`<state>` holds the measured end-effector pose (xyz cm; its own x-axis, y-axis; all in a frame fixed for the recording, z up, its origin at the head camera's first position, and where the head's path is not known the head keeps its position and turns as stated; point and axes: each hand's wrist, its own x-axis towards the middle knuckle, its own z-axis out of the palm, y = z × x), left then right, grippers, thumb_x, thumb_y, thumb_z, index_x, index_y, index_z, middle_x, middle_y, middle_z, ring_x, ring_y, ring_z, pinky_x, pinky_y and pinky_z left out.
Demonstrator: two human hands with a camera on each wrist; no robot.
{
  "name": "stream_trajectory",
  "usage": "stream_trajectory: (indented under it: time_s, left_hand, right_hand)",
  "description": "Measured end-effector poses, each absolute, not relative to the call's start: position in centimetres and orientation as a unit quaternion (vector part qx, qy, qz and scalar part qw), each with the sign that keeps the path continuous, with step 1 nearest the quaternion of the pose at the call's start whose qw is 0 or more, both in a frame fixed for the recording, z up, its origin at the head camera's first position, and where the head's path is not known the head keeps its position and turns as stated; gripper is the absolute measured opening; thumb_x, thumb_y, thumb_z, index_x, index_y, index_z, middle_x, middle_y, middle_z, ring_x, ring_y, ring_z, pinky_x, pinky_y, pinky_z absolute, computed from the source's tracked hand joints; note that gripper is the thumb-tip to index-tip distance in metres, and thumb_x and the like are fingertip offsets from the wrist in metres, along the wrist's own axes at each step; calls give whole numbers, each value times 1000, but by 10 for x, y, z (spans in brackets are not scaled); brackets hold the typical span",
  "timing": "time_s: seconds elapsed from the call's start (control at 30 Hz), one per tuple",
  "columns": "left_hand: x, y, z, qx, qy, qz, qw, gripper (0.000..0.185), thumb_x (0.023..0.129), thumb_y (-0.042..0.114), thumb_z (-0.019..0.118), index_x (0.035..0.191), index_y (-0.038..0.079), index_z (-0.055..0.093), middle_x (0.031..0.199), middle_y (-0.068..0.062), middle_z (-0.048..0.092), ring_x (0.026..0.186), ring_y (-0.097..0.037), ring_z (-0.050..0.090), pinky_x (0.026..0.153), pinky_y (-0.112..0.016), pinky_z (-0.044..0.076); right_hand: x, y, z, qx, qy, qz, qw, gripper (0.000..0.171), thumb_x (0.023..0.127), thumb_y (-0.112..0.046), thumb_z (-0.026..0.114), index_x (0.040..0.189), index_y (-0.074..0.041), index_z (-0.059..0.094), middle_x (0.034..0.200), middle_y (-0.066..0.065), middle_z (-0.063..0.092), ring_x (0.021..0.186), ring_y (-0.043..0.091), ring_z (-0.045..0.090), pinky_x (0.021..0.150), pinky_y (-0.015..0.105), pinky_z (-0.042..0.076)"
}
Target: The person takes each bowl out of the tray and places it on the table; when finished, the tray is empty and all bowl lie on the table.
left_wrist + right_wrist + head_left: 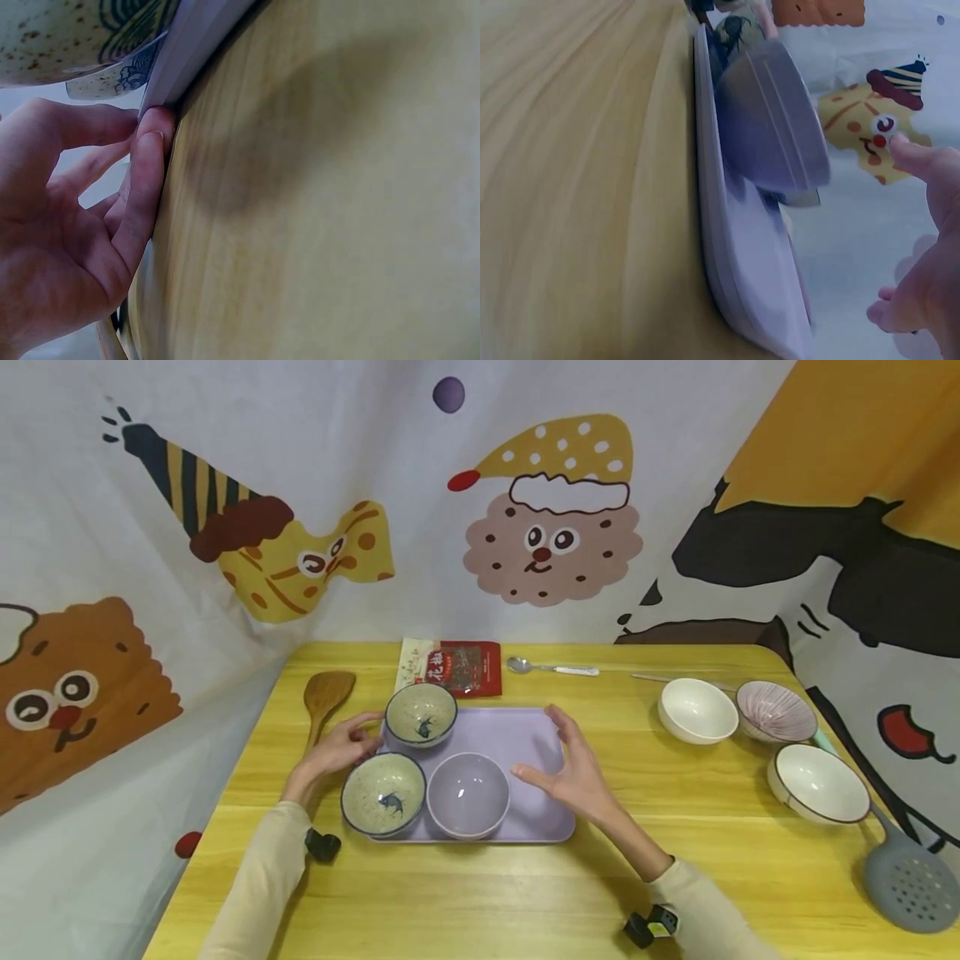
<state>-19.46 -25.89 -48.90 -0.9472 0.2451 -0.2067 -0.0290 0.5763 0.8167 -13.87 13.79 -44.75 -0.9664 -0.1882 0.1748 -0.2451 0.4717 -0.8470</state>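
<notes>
L fingers pinch tray @ L rim, R fingers abv R end.

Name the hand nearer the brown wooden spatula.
Left. The left hand is beside the spatula; the right hand is farther, at the right end of the lilac rectangular tray.

Three bowls sit on the tray, packet behind, wooden spatula left
</notes>
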Motion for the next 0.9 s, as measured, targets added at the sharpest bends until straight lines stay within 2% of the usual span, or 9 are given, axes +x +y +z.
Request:
stream_trajectory:
  time_s: [0.2,0.37,0.53,0.77,0.9]
  left_hand:
    - [-195,-259,-489,59,874,458,152,57,99,17,62,152,6,43,87,-12,67,72,-17,61,64,-29,53]
    - [-195,-259,-489,61,873,460,152,56,99,16,61,152,6,44,87,-13,67,72,-17,60,64,-28,53]
    - [-194,-258,-488,59,871,463,155,57,99,15,61,152,5,43,88,-13,68,72,-17,60,64,-28,53]
    - [-195,-258,-487,54,868,468,159,57,99,15,61,152,5,43,87,-12,68,70,-16,60,63,-28,53]
    - [-195,-258,-489,52,865,472,161,57,99,14,62,152,5,43,86,-12,67,70,-17,60,62,-28,53]
  right_hand:
    - [-133,117,-457,215,-839,500,8,108,70,-25,94,155,-1,31,159,21,37,143,47,39,117,61,33]
    - [-124,103,-460,241,-844,477,-30,112,67,-34,95,156,-9,31,160,16,38,145,43,38,115,63,34]
    - [-117,96,-465,265,-841,470,-46,120,62,-42,97,157,-13,30,159,14,39,145,35,41,113,60,38]
    - [-111,92,-472,271,-841,464,-65,129,57,-45,98,158,-11,26,155,16,42,140,35,46,111,58,42]
    - [-109,92,-474,269,-846,455,-74,133,56,-44,99,159,-9,23,155,17,41,141,34,45,114,56,40]
